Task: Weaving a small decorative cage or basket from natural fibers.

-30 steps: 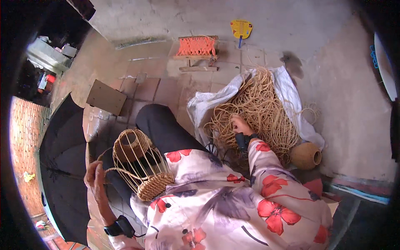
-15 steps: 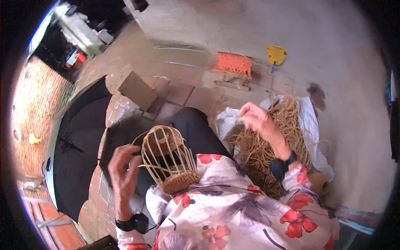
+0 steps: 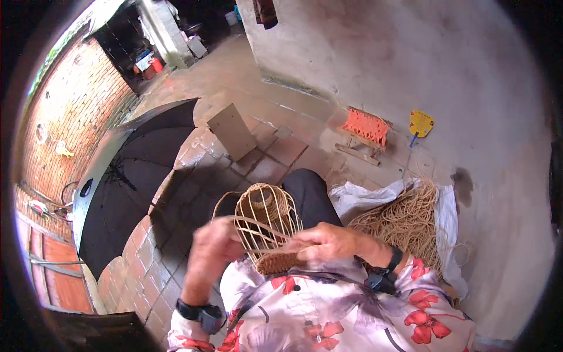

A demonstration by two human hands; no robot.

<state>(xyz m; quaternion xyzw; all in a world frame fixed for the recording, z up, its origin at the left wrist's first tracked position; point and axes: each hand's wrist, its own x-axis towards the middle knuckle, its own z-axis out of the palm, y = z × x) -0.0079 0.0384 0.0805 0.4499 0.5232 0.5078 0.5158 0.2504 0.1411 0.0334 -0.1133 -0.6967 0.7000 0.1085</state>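
The half-woven basket frame (image 3: 267,226) is sitting on the person's lap, and it is serving as the landmark here. Its bare ribs are rising to a narrow woven ring at the far end, while the near end is showing a band of tight weave.

Nearest the camera, the left hand (image 3: 216,249) is closing loosely at the near-left side of the basket frame, touching the ribs; motion blur is hiding exactly what its fingers are pinching. The right hand (image 3: 325,243) is lying at the near-right side of the frame, fingers curled around a thin cane strand (image 3: 258,226) that is crossing the ribs toward the left hand. Both wrists are wearing dark watches.

Right of the basket frame, a heap of loose tan cane (image 3: 404,220) is lying on a white sack (image 3: 363,196) on the floor. Left of the frame, an open black umbrella (image 3: 132,182) is resting on the tiled floor.

Beyond the frame, a flat brown board (image 3: 231,132) is standing tilted on the tiles. Farther right of it, a small orange stool (image 3: 366,126) is standing near the wall, with a yellow hand fan (image 3: 420,124) just beside it.
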